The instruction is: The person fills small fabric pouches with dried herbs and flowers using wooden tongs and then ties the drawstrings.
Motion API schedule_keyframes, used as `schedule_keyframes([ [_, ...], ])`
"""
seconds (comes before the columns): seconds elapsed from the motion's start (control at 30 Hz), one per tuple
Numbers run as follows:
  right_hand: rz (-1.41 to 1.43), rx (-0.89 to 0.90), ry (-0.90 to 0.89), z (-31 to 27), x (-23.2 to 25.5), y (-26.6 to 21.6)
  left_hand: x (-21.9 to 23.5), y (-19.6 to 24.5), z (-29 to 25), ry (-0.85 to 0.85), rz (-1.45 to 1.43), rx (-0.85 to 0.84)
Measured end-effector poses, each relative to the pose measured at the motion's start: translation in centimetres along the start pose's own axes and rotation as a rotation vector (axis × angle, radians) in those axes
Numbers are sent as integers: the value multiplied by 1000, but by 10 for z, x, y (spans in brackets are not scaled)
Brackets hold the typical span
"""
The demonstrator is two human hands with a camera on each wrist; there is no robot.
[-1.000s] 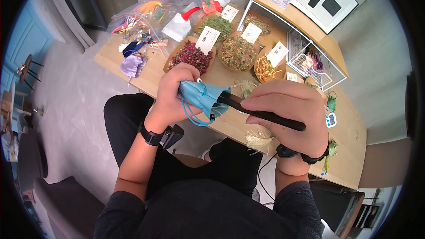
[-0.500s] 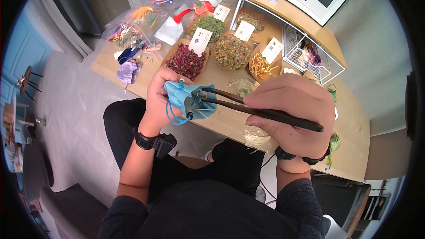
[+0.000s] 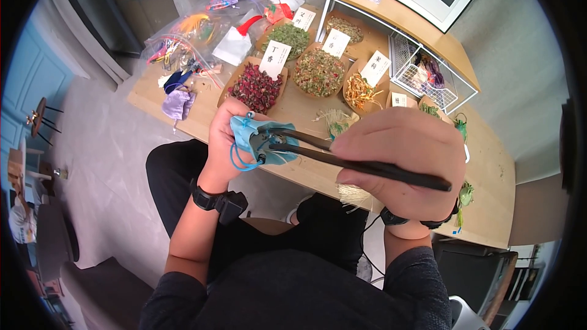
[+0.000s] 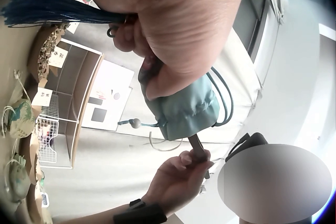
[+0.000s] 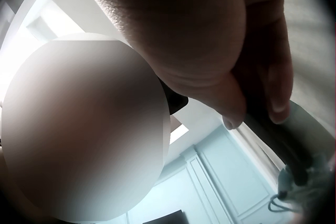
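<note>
My left hand (image 3: 219,146) grips a light blue drawstring pouch (image 3: 243,133), its gathered mouth turned toward the right hand. Blue cords with a dark bead hang from the pouch. In the left wrist view a dark blue tassel (image 4: 63,11) trails from the same hand, and the pouch (image 4: 189,108) shows below the thumb. My right hand (image 3: 409,140) pinches dark tweezers (image 3: 391,174) between thumb and fingers. Their two arms stand apart, with the tips inside the pouch's mouth. What lies deeper in the pouch is hidden.
Paper trays of dried rosebuds (image 3: 257,85), green leaves (image 3: 287,40) and mixed herbs (image 3: 319,70) stand on the table with labelled cards. Plastic bags of tassels (image 3: 189,24) lie at the back left, near a purple pouch (image 3: 177,104). A wire basket (image 3: 422,76) sits under a shelf.
The pouch has moved left and tipped so its mouth shows. The tweezers' arms, close together a second ago, have spread apart. Over the last half second the tips have shifted slightly within the mouth.
</note>
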State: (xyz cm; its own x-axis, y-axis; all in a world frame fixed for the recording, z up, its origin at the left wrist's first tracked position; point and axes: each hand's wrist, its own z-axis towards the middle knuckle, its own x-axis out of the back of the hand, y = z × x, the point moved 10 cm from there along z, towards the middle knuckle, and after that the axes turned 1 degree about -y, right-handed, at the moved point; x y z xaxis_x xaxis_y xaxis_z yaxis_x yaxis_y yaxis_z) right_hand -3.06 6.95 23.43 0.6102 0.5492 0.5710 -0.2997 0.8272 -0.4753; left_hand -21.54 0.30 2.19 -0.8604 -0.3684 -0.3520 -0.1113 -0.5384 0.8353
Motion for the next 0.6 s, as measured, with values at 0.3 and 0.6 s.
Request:
schedule_keyframes([
  [0.3,6,80,-192,-4,-22,7,-1,3,-1,-1,49,-12],
  [0.6,-10,87,-183,-1,-15,9,3,5,0,14,14,-12],
])
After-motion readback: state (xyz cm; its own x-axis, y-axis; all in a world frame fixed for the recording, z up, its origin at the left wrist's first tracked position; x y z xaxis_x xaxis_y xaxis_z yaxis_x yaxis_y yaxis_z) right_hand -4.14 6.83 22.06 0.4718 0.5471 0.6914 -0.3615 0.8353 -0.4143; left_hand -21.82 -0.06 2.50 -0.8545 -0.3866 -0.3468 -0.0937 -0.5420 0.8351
